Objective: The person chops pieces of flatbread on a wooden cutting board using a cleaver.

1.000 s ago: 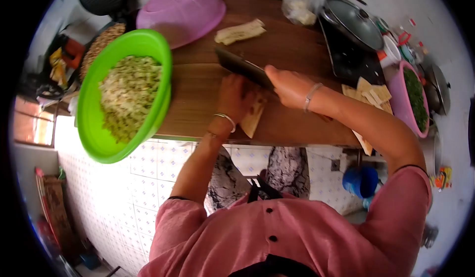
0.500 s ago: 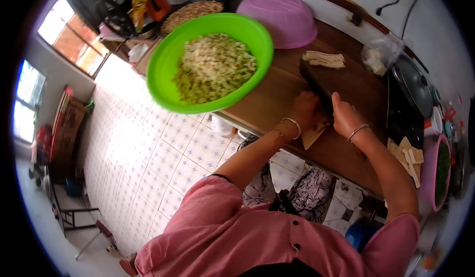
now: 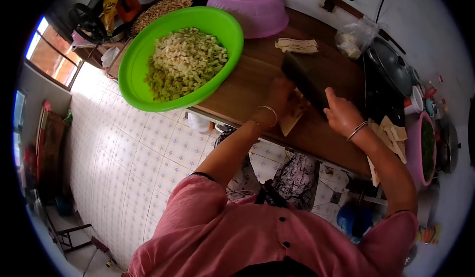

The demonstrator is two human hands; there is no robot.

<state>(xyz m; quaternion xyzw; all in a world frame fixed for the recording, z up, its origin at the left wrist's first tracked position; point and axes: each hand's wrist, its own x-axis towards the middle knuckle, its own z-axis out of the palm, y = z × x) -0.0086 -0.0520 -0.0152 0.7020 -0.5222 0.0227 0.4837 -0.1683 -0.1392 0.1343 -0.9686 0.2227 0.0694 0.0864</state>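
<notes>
My right hand [image 3: 341, 113] is closed around the handle of a dark, broad-bladed cleaver [image 3: 306, 81], whose blade points toward the back of the wooden board. Close to the blade on its left, my left hand [image 3: 281, 96] bends over a pale, flat food slab [image 3: 291, 123] and holds it down; its fingertips are partly hidden and dim. One corner of the slab sticks out toward my body. Beyond the cleaver's tip lies a small stack of pale strips [image 3: 297, 45]. More pale slabs [image 3: 393, 137] rest by my right forearm.
A large green basin [image 3: 129, 79] of chopped pale and green pieces stands at left on the wooden surface [image 3: 237, 91]. Behind it are an upturned pink basket [image 3: 250, 12] and a pan of brown bits [image 3: 161, 12]. A plastic bag [image 3: 354, 39], lidded pan [image 3: 391, 64] and pink tub [image 3: 419, 151] stand right.
The cleaver and my right hand have moved right, away from my left hand, and more of the blade's face shows. My left hand stays on the slab. The whole view has shifted.
</notes>
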